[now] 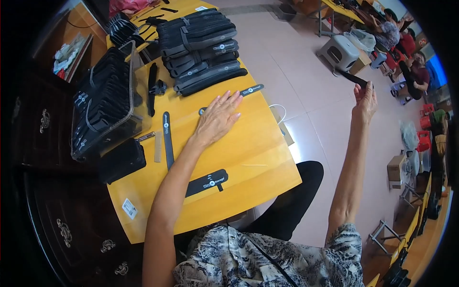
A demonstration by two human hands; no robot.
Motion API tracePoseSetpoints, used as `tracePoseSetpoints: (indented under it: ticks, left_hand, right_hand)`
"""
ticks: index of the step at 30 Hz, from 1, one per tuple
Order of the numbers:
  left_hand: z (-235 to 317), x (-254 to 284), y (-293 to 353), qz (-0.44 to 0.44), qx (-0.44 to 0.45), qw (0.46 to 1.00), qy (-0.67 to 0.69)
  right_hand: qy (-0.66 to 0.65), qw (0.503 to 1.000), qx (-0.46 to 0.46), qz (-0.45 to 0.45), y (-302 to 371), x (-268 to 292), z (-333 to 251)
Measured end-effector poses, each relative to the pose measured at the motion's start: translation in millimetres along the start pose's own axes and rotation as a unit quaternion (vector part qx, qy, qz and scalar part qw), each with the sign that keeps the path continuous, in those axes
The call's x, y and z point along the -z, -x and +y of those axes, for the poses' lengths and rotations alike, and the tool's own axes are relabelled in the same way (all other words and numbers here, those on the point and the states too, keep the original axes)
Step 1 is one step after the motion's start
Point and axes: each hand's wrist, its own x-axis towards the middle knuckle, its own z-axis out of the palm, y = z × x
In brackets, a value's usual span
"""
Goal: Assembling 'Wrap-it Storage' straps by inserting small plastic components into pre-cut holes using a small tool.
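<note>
Clear bin (136, 103) of black straps at table's left edge; a stack of straps (198, 45) lies further along the yellow table (258, 158). Left hand (217, 119) flat, fingers spread and unclenched, pressing on a thin black strap (251, 90) on the tabletop. Right hand (365, 101) raised well off the table's right, fingers pinched around one end of a black strap piece (353, 78).

Grey plastic stool (340, 51) on tiled floor (306, 71), dark wooden cabinet (43, 143) — seated people (406, 52) beyond, perhaps working.
</note>
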Motion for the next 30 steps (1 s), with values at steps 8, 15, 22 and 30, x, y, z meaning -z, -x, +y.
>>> tracePoseSetpoints:
  ticks: [8,15,22,30]
  left_hand:
    - [-19.3,8.7,-1.8,0.005,-0.025,1.000,0.013]
    - [13.5,47.4,41.4,0.102,0.017,0.994,0.020]
    - [40.9,100.1,149.2,0.119,0.282,0.950,-0.053]
    - [38.9,89.8,188.3,0.118,0.393,0.911,-0.040]
  right_hand:
    - [0.371,0.830,0.327,-0.258,194.1,-43.0,-0.6]
    - [0.364,0.780,0.293,-0.417,282.8,-89.8,36.3]
    - [0.424,0.760,0.254,-0.423,302.7,-111.4,50.1]
    - [0.417,0.762,0.248,-0.429,316.4,-128.9,44.9]
